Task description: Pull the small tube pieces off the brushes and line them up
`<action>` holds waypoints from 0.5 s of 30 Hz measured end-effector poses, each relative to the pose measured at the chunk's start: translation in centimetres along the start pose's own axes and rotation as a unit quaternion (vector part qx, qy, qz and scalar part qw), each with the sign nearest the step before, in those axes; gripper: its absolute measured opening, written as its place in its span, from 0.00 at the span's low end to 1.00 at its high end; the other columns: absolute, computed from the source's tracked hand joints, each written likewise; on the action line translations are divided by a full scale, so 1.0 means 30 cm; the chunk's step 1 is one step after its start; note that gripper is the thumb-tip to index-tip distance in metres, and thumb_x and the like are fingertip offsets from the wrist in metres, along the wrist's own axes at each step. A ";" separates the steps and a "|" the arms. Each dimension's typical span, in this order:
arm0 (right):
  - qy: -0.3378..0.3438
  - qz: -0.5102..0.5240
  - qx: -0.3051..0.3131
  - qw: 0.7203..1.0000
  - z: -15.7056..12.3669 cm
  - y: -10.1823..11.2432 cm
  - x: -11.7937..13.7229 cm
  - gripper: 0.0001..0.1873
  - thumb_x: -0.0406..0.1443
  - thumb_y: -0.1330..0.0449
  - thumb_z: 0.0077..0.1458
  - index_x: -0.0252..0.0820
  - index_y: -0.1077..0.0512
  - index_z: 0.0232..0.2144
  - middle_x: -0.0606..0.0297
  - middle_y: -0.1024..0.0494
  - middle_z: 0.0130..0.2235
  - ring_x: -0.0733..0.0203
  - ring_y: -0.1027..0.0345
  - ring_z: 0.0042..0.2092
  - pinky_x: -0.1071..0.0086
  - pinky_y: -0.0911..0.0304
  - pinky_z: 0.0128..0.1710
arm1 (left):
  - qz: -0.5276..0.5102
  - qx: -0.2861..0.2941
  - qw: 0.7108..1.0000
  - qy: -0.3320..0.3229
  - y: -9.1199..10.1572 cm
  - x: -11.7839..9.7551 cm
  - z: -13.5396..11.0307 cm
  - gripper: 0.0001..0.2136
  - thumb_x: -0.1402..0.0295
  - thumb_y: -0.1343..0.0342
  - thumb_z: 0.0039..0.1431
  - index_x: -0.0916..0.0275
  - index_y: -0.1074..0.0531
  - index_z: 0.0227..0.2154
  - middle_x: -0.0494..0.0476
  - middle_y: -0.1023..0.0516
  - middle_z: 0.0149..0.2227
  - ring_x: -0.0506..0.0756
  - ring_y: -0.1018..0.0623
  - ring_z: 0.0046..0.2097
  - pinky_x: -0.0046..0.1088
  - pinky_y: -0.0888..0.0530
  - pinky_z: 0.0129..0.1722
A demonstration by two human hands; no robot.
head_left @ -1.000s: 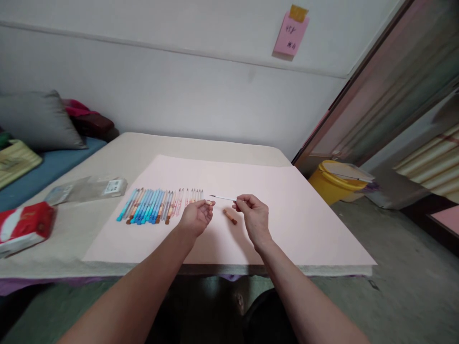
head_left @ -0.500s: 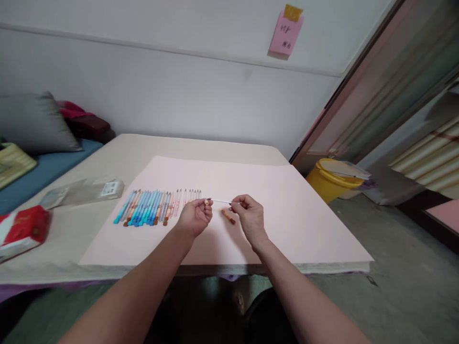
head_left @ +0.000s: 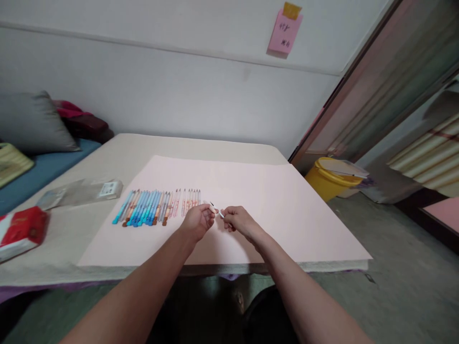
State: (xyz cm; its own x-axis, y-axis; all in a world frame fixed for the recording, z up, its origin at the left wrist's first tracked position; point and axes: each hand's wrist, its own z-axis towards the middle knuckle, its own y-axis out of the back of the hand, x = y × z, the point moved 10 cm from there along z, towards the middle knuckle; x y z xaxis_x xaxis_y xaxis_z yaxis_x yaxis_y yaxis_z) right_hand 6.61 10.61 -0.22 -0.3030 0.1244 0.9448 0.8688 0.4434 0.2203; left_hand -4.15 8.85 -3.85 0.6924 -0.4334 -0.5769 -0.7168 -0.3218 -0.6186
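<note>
My left hand (head_left: pixel 196 222) pinches a pale pen barrel (head_left: pixel 213 208) near its end. My right hand (head_left: pixel 239 221) is closed on the thin white refill (head_left: pixel 220 214), whose far end meets the barrel. Both hands are close together above the pink paper sheet (head_left: pixel 272 205). A row of several blue, orange and pink pens (head_left: pixel 154 207) lies on the sheet just left of my left hand. The orange pen part seen earlier is hidden behind my right hand.
A clear plastic pen package (head_left: pixel 81 190) lies on the beige table (head_left: pixel 107 157) left of the sheet. A red tissue pack (head_left: pixel 21 230) sits at the left edge. A yellow bucket (head_left: pixel 332 181) stands on the floor at right. Grey cushion (head_left: pixel 36 122) at far left.
My right hand has moved left toward my left hand, bringing the refill's tip to the barrel. The visible length of refill between the hands has shrunk.
</note>
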 end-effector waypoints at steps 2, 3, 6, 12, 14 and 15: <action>-0.001 -0.020 -0.019 1.000 0.007 0.030 -0.007 0.06 0.31 0.48 0.42 0.39 0.34 0.17 0.68 0.31 0.15 0.68 0.42 0.17 0.76 0.48 0.17 | 0.011 -0.019 1.000 0.010 0.017 0.021 0.007 0.05 0.77 0.49 0.52 0.68 0.33 0.22 0.57 0.28 0.20 0.46 0.30 0.19 0.18 0.33 0.16; 0.003 -0.034 -0.030 0.999 0.010 0.047 -0.008 0.06 0.32 0.47 0.42 0.39 0.34 0.17 0.68 0.32 0.14 0.68 0.42 0.17 0.75 0.48 0.17 | 0.016 -0.030 0.999 0.015 0.027 0.033 0.011 0.06 0.77 0.49 0.52 0.68 0.33 0.22 0.56 0.28 0.19 0.46 0.31 0.18 0.18 0.33 0.16; 0.021 -0.073 -0.066 0.995 0.013 0.090 0.000 0.08 0.33 0.46 0.42 0.39 0.34 0.15 0.68 0.31 0.14 0.67 0.40 0.18 0.75 0.47 0.19 | 0.029 -0.059 0.998 0.024 0.053 0.068 0.023 0.06 0.78 0.48 0.53 0.67 0.34 0.22 0.54 0.30 0.17 0.46 0.31 0.17 0.17 0.34 0.15; 0.038 -0.157 -0.092 0.983 0.023 0.087 0.006 0.09 0.33 0.44 0.40 0.39 0.32 0.12 0.71 0.34 0.14 0.67 0.40 0.22 0.75 0.49 0.23 | 0.040 -0.072 0.996 0.029 0.058 0.120 0.031 0.05 0.79 0.46 0.53 0.68 0.33 0.23 0.54 0.29 0.17 0.46 0.29 0.18 0.18 0.32 0.18; 0.039 -0.166 -0.075 0.982 0.033 0.066 -0.006 0.09 0.33 0.44 0.39 0.39 0.32 0.11 0.71 0.35 0.14 0.66 0.40 0.23 0.75 0.49 0.24 | 0.048 -0.074 0.996 0.032 0.057 0.134 0.028 0.04 0.79 0.46 0.52 0.69 0.32 0.24 0.55 0.29 0.18 0.47 0.29 0.19 0.18 0.31 0.19; 0.037 -0.172 -0.068 0.982 0.039 0.060 -0.015 0.09 0.32 0.44 0.39 0.39 0.32 0.11 0.71 0.35 0.14 0.66 0.39 0.23 0.75 0.49 0.24 | 0.054 -0.078 0.995 0.033 0.059 0.141 0.026 0.04 0.79 0.46 0.52 0.69 0.32 0.24 0.55 0.29 0.18 0.47 0.29 0.19 0.19 0.31 0.19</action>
State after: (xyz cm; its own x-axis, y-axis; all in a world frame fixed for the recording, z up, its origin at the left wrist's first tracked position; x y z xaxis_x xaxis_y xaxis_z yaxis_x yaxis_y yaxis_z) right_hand 7.84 12.39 -0.53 -0.5629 -0.0798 0.8227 0.7658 0.3241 0.5554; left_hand -2.44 7.11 -7.82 0.6075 -0.5255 -0.5957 -0.7943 -0.3943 -0.4622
